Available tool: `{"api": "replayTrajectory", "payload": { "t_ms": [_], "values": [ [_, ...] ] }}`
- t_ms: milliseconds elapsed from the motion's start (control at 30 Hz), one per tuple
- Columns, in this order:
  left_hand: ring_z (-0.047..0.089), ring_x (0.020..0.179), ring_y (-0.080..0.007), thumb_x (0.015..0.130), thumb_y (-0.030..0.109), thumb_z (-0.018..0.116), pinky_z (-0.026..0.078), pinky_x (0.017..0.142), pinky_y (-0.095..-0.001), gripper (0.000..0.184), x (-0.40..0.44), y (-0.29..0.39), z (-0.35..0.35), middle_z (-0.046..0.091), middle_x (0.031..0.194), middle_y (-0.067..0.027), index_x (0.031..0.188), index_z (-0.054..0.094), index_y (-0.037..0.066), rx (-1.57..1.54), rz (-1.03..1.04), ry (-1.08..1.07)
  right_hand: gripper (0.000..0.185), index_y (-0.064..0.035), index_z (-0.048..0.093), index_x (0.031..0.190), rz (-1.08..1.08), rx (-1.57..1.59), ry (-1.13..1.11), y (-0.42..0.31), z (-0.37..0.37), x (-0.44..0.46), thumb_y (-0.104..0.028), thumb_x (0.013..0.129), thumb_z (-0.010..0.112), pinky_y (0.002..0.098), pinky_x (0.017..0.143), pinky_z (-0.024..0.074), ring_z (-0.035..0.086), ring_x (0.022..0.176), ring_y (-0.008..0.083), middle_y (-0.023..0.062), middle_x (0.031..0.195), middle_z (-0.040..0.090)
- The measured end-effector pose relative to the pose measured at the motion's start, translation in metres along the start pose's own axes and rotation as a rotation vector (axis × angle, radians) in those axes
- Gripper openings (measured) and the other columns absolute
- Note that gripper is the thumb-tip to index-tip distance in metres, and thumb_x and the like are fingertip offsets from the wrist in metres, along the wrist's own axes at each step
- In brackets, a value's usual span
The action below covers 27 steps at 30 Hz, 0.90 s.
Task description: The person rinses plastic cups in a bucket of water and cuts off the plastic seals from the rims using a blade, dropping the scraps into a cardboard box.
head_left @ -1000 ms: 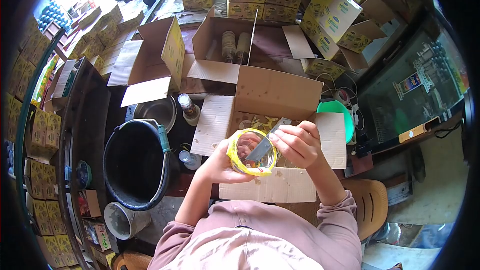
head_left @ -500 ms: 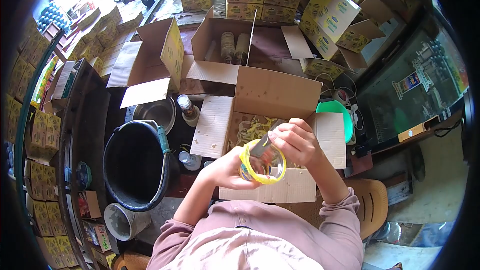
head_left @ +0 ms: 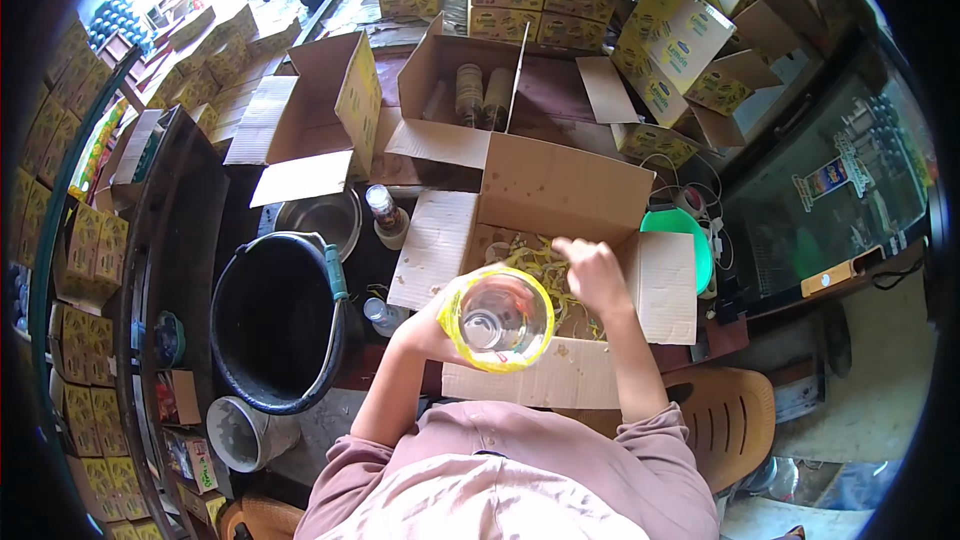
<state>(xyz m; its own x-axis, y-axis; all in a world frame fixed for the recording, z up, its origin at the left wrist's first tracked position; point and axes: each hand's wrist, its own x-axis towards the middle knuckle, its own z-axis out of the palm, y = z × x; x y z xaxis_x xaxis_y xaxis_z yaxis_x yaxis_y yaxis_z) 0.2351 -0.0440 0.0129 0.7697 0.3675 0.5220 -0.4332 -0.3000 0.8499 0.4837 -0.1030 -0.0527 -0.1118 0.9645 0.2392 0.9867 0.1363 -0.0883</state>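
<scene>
Clasping a clear, yellow-rimmed jar (head_left: 498,320) in the fingers of the left hand (head_left: 426,330), frame centre; cannot tell the hold of the right hand (head_left: 596,280), right of centre. Probably light, stiff, slick; best held around the side.

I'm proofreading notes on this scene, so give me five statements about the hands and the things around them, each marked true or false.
1. The left hand holds a transparent round container with a yellow edge. True.
2. A large round black bucket stands beside a smaller greyish-white bucket. True.
3. The right hand is inside the black bucket. False: it is over the open brown cardboard box.
4. Thin yellow scraps lie inside that box. True.
5. The bright green round plastic bowl is left of that box. False: it is on the box's right.
</scene>
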Motion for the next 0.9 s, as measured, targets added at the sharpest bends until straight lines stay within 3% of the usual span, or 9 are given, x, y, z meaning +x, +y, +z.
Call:
{"api": "replayTrajectory", "payload": {
  "t_ms": [133,433,533,733,833,900],
  "values": [
    [0.051,0.088,-0.0242,0.052,0.015,0.078,0.043,0.077,-0.0323,0.058,-0.006,0.001,0.000,0.051,0.099,-0.0119,0.104,0.056,0.003,-0.002,-0.035,0.030,0.038,-0.0087,0.059,0.102,0.007,0.115,-0.093,-0.011,0.016,-0.015,-0.001,0.065,0.057,0.0345,0.074,0.0460,0.057,0.077,0.0255,0.0096,0.083,0.057],
    [0.051,0.090,-0.0245,0.053,0.015,0.077,0.043,0.076,-0.0320,0.056,-0.006,0.012,0.003,0.051,0.100,-0.0118,0.104,0.057,0.005,0.106,0.061,0.063,0.031,-0.0059,0.059,0.098,0.195,0.250,0.084,-0.018,0.016,-0.021,0.000,0.068,0.056,0.0371,0.073,0.0449,0.057,0.078,0.0276,0.0117,0.084,0.058],
    [0.050,0.091,-0.0225,0.051,0.017,0.079,0.043,0.074,-0.0313,0.060,-0.006,0.009,0.002,0.050,0.102,-0.0092,0.105,0.055,0.007,0.170,0.109,0.073,0.030,-0.0056,0.059,0.098,0.202,0.348,0.207,-0.021,0.013,-0.021,0.001,0.069,0.056,0.0380,0.068,0.0452,0.056,0.068,0.0280,0.0114,0.075,0.057],
    [0.051,0.097,-0.0254,0.049,0.016,0.079,0.045,0.078,-0.0343,0.070,-0.016,-0.006,0.002,0.051,0.105,-0.0105,0.111,0.048,0.007,0.201,0.171,0.183,0.023,-0.0020,0.061,0.090,0.147,0.322,0.235,-0.017,0.021,-0.029,0.003,0.068,0.056,0.0362,0.063,0.0462,0.057,0.066,0.0277,0.0117,0.073,0.057],
    [0.051,0.097,-0.0249,0.049,0.016,0.080,0.045,0.079,-0.0340,0.071,-0.019,-0.007,-0.002,0.051,0.105,-0.0107,0.111,0.047,0.007,0.189,0.167,0.188,0.026,-0.0006,0.062,0.092,0.171,0.358,0.213,-0.012,0.031,-0.033,0.004,0.068,0.054,0.0351,0.060,0.0470,0.057,0.064,0.0268,0.0131,0.073,0.056],
    [0.049,0.099,-0.0239,0.049,0.016,0.080,0.044,0.081,-0.0337,0.071,-0.022,-0.007,-0.001,0.050,0.106,-0.0110,0.112,0.047,0.008,0.150,0.136,0.208,0.032,-0.0020,0.061,0.099,0.267,0.372,0.124,-0.013,0.032,-0.037,0.002,0.069,0.053,0.0374,0.066,0.0466,0.057,0.070,0.0290,0.0139,0.078,0.056]
  ]
}}
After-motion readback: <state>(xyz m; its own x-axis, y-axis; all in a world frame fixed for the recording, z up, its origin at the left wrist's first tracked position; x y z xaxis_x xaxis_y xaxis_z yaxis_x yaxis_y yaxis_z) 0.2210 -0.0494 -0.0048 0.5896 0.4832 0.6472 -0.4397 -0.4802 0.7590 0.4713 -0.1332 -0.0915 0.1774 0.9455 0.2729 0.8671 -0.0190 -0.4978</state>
